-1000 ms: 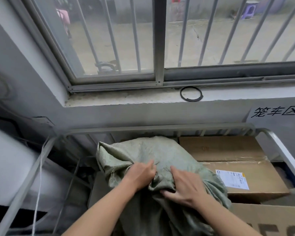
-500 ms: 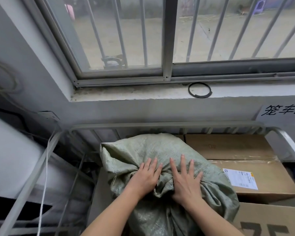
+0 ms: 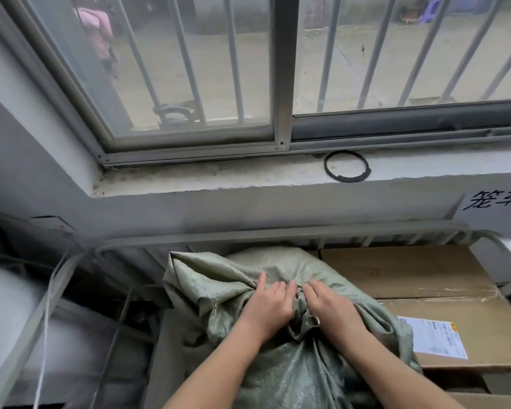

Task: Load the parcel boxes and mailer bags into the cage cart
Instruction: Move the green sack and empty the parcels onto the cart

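Pressing: both hands are down on the green woven sack [image 3: 219, 278], side by side and almost touching, right on its bunched middle.
Left hand [image 3: 266, 308]: fingers laid out straight over a fold. It grips nothing and only bears down.
Right hand [image 3: 334, 311]: flat too, fingertips nosing into the crease beside the left, with no pinch showing.
Sack: it is inside the cage cart [image 3: 248, 234], slumped up against the back rail, its right flank leaning on the cardboard box [image 3: 410, 273].
Box: it sits in the cart's right side, and the shipping label [image 3: 431, 338] on its taped top lies just beside the sack's edge.
Why flat palms: it looks like a settling push, squashing the soft load low so it fills the gap left of the box.
Progress: the sack seems seated, and the sensible follow-up is to lift off and fetch another parcel.
Watch: a loose sack could sag back toward the person.
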`<move>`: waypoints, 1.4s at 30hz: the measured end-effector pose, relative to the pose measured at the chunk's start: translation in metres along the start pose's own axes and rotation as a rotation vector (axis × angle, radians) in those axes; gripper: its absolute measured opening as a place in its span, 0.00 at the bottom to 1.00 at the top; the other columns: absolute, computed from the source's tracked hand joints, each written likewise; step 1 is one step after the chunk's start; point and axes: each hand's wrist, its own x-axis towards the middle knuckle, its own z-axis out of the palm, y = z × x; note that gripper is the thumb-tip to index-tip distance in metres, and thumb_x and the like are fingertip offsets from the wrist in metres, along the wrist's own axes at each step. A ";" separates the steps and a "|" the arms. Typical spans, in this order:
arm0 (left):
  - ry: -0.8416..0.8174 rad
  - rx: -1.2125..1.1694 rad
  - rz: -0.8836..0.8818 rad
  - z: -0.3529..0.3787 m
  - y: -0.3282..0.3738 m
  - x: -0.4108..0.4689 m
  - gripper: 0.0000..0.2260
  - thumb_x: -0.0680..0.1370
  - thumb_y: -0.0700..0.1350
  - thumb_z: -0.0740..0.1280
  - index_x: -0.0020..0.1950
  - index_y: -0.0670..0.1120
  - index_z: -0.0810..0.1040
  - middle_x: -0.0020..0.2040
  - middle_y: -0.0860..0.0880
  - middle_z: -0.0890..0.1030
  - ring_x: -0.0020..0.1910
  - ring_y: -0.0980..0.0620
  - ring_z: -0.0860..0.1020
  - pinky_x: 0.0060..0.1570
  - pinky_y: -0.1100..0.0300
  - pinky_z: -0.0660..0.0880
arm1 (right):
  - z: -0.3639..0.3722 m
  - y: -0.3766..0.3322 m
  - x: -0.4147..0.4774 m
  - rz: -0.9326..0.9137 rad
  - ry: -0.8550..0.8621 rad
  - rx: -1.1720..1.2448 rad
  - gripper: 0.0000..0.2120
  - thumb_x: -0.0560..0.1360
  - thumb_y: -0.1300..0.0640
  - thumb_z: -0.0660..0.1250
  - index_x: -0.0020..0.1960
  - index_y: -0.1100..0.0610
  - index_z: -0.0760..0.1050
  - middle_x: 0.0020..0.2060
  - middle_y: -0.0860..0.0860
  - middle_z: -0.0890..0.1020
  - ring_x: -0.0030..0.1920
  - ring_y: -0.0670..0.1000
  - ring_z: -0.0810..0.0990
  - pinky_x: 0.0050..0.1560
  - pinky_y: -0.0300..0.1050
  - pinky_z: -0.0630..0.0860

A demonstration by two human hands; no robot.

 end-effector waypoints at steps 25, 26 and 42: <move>0.791 0.386 -0.061 -0.447 -0.098 0.061 0.08 0.75 0.37 0.66 0.52 0.41 0.82 0.33 0.48 0.81 0.27 0.45 0.80 0.22 0.55 0.75 | -0.453 0.029 0.019 -0.116 0.841 -0.024 0.10 0.75 0.63 0.66 0.55 0.61 0.77 0.47 0.60 0.81 0.44 0.66 0.82 0.44 0.57 0.79; 0.796 0.360 -0.069 -0.460 -0.095 0.059 0.08 0.75 0.37 0.64 0.51 0.40 0.81 0.34 0.47 0.81 0.28 0.44 0.81 0.23 0.53 0.76 | -0.468 0.030 0.013 -0.121 0.852 -0.025 0.10 0.74 0.63 0.66 0.55 0.62 0.77 0.47 0.60 0.81 0.43 0.66 0.82 0.43 0.56 0.78; 0.438 -0.033 -0.028 -0.439 0.046 0.003 0.28 0.83 0.39 0.59 0.81 0.46 0.53 0.73 0.45 0.72 0.64 0.43 0.78 0.58 0.46 0.78 | -0.422 0.077 -0.154 -0.095 0.467 0.042 0.28 0.77 0.61 0.67 0.76 0.56 0.67 0.69 0.55 0.76 0.66 0.58 0.77 0.65 0.55 0.75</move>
